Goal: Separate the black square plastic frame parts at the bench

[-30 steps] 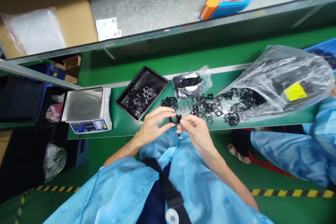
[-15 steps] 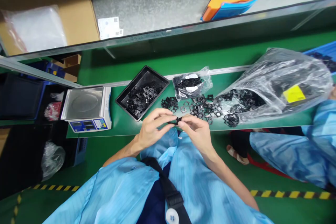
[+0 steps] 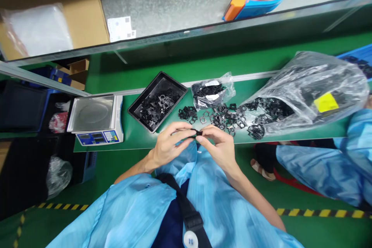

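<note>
A small black plastic part (image 3: 198, 133) sits with its long axis roughly level across the view, pinched between the narrowly closed fingers of the left hand (image 3: 171, 145) and right hand (image 3: 218, 151), above the front edge of the green bench (image 3: 139, 139). Further out, one black tray (image 3: 145, 91) holds a heap of similar parts. Two clear plastic bags, a small bag (image 3: 212, 93) and a large bag (image 3: 308, 89), hold more, with a loose scatter (image 3: 223, 120) on the bench before them.
</note>
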### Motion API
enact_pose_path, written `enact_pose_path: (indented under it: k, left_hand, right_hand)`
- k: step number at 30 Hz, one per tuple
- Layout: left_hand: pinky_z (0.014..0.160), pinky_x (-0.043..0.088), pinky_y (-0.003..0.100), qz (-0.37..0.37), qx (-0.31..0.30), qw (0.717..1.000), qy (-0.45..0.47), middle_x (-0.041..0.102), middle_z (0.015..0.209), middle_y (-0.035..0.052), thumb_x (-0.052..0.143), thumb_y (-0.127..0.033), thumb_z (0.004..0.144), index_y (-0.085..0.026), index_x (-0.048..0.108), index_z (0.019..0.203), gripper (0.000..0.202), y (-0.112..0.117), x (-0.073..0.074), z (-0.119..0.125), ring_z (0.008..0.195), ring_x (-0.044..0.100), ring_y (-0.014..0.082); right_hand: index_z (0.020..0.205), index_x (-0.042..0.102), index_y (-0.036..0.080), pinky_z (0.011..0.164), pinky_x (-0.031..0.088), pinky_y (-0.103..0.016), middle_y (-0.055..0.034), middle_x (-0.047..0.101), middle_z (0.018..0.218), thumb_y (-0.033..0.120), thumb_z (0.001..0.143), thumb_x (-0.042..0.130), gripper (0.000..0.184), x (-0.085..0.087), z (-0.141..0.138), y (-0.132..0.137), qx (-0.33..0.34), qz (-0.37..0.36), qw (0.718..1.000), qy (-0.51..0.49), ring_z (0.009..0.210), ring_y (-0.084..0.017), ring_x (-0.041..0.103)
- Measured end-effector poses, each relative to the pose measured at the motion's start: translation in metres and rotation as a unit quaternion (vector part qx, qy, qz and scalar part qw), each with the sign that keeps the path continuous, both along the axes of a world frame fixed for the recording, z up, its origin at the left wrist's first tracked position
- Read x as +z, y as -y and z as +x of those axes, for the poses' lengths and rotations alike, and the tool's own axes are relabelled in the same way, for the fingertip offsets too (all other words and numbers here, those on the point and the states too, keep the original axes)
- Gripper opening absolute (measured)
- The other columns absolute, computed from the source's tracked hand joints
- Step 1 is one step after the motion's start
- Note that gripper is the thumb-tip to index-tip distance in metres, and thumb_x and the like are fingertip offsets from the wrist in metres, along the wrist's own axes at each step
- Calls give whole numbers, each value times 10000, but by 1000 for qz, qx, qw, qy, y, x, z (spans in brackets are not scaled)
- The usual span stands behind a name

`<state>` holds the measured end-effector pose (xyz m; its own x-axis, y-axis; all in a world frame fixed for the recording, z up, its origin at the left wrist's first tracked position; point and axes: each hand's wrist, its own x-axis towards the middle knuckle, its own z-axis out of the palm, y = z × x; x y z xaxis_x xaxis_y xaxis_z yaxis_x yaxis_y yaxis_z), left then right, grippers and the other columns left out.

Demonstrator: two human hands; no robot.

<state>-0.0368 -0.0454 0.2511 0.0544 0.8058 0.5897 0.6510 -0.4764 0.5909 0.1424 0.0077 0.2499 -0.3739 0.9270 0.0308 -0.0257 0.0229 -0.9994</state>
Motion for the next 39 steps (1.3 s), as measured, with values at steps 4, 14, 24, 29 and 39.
enact_pose_path:
  k: [4,14,24,29,39]
  left_hand:
    - [851,637,298,-21,-18,998,54,719,1081,64,753,-244,891,-216,708,1140,254,2,-2,0,983,716,164]
    - [789,623,261,-108,-20,947,302,704,979,58,778,-241,870,-181,699,959,133,-1,-3,5,908,702,140]
    - [780,594,270,-142,-38,924,352,719,892,43,780,-299,872,-184,720,945,149,-3,-2,5,850,703,142]
    - [748,575,247,-154,-62,920,355,714,843,34,793,-249,857,-183,729,875,94,-4,0,-1,807,689,128]
    - [629,544,205,-206,-33,897,390,693,802,-1,803,-383,842,-172,686,884,246,-2,-5,13,679,663,98]
  right_hand:
    - [722,705,236,676,519,-336,-22,664,720,361,872,766,205,2,1,2,-24,73,997,25,670,-175,605]
    - [790,771,257,616,554,-361,-54,736,760,261,874,764,84,3,2,6,-60,208,975,45,652,-201,657]
    - [817,782,267,603,565,-361,-57,748,775,268,870,762,57,-1,1,9,-70,223,971,54,655,-208,674]
    - [820,769,262,627,554,-358,-55,744,797,238,872,749,60,3,1,8,-51,206,976,49,681,-203,674]
    - [696,648,233,644,479,-312,-13,611,713,452,885,725,300,4,-6,7,-8,-92,993,-75,681,-175,573]
